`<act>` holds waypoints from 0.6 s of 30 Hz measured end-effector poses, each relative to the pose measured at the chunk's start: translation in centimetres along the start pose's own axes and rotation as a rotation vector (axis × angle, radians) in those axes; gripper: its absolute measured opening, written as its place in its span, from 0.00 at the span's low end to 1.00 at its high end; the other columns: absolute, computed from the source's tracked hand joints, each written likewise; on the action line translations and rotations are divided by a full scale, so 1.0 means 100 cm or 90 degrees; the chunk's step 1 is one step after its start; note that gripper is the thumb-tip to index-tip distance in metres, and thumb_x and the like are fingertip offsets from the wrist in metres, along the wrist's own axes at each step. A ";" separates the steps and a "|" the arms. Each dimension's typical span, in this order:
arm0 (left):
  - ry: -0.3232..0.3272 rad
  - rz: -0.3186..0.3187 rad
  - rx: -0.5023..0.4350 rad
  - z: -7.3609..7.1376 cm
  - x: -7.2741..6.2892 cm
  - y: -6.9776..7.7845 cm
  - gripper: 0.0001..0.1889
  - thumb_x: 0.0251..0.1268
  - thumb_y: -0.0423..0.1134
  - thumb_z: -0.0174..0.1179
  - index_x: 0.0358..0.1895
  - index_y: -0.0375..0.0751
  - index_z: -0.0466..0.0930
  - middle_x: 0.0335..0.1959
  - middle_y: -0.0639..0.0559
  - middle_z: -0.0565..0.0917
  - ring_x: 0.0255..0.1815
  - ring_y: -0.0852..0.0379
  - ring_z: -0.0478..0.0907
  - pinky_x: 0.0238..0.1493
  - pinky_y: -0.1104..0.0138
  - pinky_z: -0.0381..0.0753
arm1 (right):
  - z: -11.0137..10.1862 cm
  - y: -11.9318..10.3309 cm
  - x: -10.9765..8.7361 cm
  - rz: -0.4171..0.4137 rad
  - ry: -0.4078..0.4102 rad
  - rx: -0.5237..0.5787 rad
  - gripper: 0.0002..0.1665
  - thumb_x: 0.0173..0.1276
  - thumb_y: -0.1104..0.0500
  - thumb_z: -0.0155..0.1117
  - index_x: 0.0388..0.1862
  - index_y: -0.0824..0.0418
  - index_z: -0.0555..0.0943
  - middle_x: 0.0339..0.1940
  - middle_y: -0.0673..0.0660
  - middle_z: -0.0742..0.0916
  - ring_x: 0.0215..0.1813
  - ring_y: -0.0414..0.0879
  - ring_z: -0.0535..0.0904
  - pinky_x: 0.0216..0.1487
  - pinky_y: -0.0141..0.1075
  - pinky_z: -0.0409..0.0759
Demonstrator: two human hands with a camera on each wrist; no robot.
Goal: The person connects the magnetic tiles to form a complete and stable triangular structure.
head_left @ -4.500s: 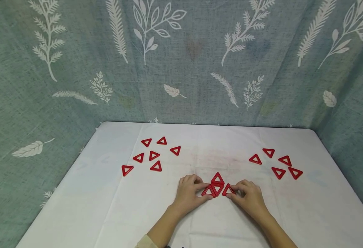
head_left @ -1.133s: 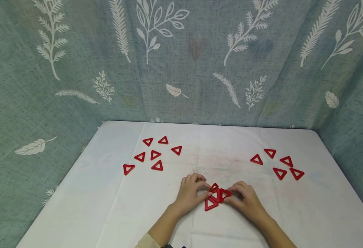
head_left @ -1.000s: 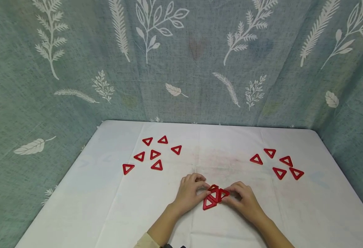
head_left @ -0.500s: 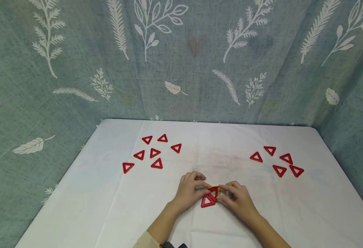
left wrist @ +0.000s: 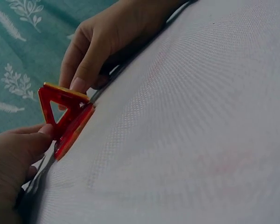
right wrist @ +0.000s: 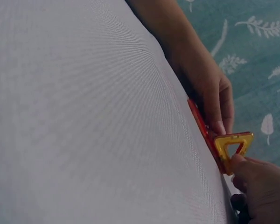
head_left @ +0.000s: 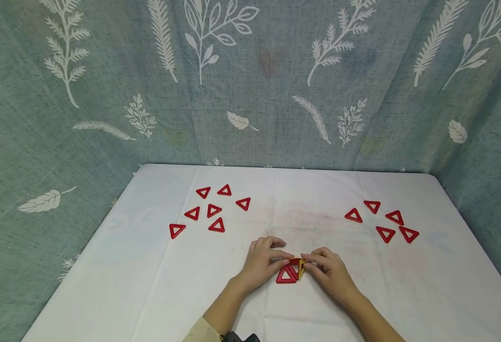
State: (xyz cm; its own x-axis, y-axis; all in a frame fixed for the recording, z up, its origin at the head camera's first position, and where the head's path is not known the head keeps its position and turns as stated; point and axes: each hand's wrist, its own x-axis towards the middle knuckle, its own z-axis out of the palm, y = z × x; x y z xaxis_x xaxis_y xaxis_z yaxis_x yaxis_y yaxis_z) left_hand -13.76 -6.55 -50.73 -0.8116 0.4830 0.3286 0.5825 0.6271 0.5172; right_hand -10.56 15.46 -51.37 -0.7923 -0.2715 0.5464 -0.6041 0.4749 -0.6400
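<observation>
Between the hands is a joined cluster of triangular magnetic tiles, red on one face and yellow on the other. Two lie flat, among them the near-left tile. My left hand pinches a tile tilted up at the far edge; its red frame faces the left wrist view. My right hand pinches another raised tile between thumb and fingertips, on the right side of the cluster. That tile's yellow face shows in the right wrist view. The raised tiles lean toward each other, and fingertips hide parts of them.
Several loose red triangular tiles lie scattered at the table's back left. More lie at the back right, such as a red tile. A white cloth covers the table. A leaf-patterned green curtain hangs behind and at both sides.
The right hand's tile, apart earlier, has joined the cluster, and the cluster has turned. The far and right tiles have since been folded up from flat, and the hands have come slightly closer together.
</observation>
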 end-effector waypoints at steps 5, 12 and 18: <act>0.001 0.003 0.008 0.000 0.000 0.000 0.11 0.61 0.50 0.62 0.44 0.55 0.86 0.51 0.56 0.76 0.55 0.56 0.69 0.56 0.56 0.63 | 0.000 0.000 0.000 0.002 -0.002 0.002 0.12 0.50 0.67 0.72 0.34 0.57 0.86 0.31 0.46 0.80 0.28 0.31 0.68 0.29 0.26 0.68; -0.026 -0.007 0.008 -0.001 0.000 0.002 0.14 0.61 0.53 0.60 0.47 0.57 0.85 0.53 0.56 0.75 0.56 0.55 0.68 0.57 0.55 0.62 | 0.002 0.003 0.000 -0.050 0.004 0.011 0.20 0.43 0.63 0.78 0.39 0.59 0.85 0.32 0.49 0.81 0.25 0.34 0.67 0.31 0.23 0.64; -0.030 0.000 0.007 -0.002 0.000 0.002 0.14 0.64 0.53 0.57 0.47 0.58 0.85 0.54 0.56 0.75 0.57 0.55 0.67 0.57 0.54 0.61 | 0.006 0.002 -0.001 -0.048 0.000 -0.034 0.18 0.41 0.57 0.79 0.35 0.52 0.86 0.32 0.43 0.80 0.26 0.31 0.66 0.34 0.29 0.59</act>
State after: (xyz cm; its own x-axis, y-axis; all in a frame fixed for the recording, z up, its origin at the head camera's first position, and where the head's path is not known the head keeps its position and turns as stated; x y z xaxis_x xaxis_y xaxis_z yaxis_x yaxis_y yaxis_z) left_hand -13.62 -6.55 -50.51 -0.8086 0.5112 0.2913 0.5836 0.6338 0.5076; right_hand -10.71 15.08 -51.87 -0.7444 -0.3085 0.5922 -0.6571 0.4963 -0.5674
